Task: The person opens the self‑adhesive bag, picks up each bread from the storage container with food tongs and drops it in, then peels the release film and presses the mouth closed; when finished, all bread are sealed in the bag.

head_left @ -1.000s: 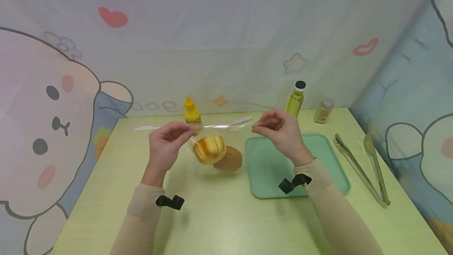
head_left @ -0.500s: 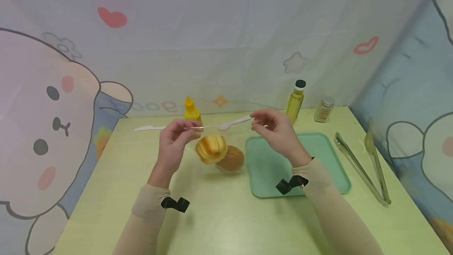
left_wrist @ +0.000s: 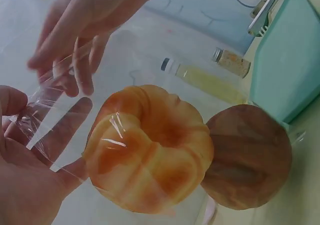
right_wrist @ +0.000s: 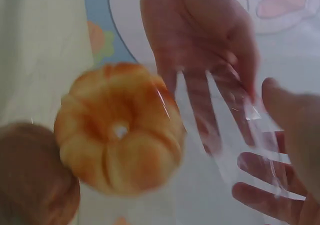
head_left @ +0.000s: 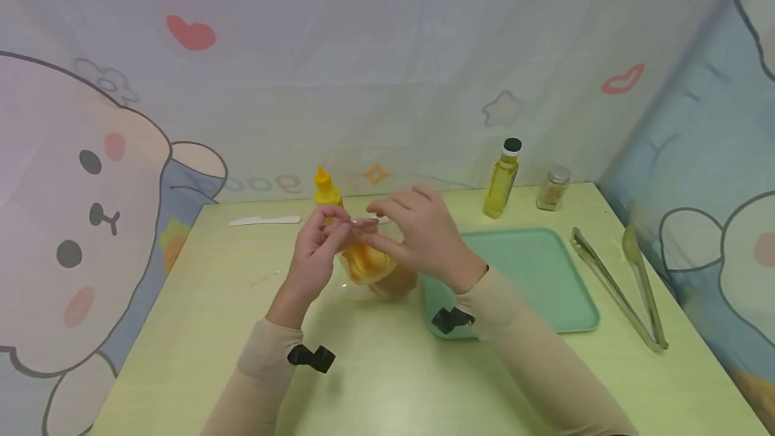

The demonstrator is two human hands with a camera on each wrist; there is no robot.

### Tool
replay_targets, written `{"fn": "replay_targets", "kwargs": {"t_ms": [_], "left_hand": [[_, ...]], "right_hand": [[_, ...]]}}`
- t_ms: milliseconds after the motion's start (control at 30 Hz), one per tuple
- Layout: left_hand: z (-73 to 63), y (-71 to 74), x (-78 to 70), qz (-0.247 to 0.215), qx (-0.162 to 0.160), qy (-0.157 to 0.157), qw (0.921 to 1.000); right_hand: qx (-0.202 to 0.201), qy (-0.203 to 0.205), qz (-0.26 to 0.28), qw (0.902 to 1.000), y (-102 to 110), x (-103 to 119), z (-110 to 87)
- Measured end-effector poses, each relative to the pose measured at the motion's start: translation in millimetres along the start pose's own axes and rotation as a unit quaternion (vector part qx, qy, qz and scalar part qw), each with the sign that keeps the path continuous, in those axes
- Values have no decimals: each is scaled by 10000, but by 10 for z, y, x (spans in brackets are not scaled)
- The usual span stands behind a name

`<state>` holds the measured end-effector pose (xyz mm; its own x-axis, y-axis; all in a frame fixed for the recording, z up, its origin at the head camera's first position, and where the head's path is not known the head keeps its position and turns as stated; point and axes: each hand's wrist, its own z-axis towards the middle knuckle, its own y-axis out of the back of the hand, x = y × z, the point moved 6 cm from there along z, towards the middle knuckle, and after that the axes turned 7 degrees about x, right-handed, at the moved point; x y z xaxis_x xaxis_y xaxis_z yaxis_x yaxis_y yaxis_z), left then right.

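Note:
A clear plastic bag (left_wrist: 37, 117) hangs with two breads in it. One bread is a golden, grooved roll (left_wrist: 147, 150) with a dimpled middle; the other is a smooth brown bun (left_wrist: 249, 157). My left hand (head_left: 317, 251) pinches the bag's top edge between thumb and fingers. Close beside it, my right hand (head_left: 426, 241) has its fingers extended, with the thumb apart from them, at the bunched film. In the right wrist view, the right fingers (right_wrist: 267, 167) show through the clear film. Both breads are partly covered by my hands in the head view.
A green tray (head_left: 533, 281) lies at right, metal tongs (head_left: 617, 295) beyond it. Along the back stand a yellow squeeze bottle (head_left: 327, 188), an oil bottle (head_left: 500, 184) and a spice jar (head_left: 553, 189). A white plastic knife (head_left: 264, 220) lies at back left.
The bag's top edge was stretched between both hands and is now bunched at the left hand. The right hand moved left, its fingers straightening; the left hand shifted slightly right.

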<state>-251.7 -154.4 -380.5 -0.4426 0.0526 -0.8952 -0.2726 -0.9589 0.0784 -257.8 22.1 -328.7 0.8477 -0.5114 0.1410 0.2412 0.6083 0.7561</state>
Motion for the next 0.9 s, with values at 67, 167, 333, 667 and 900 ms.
{"fn": "replay_targets", "kwargs": {"t_ms": [67, 167, 333, 667, 900], "left_hand": [[-11, -46, -10, -54, 199, -97, 9997], [-26, -85, -9, -142, 314, -333, 9988], [-48, -50, -20, 59, -55, -589, 9982], [-105, 236, -95, -286, -783, -569, 9949], [-71, 239, -159, -167, -708, -700, 9949]], "right_hand": [[57, 56, -94, 9999, -45, 80, 36], [89, -9, -40, 10000, -80, 140, 50], [244, -184, -220, 9993, -92, 121, 4], [595, -632, 402, 9954, 100, -289, -225], [209, -909, 1956, 9762, 212, -422, -275]]}}
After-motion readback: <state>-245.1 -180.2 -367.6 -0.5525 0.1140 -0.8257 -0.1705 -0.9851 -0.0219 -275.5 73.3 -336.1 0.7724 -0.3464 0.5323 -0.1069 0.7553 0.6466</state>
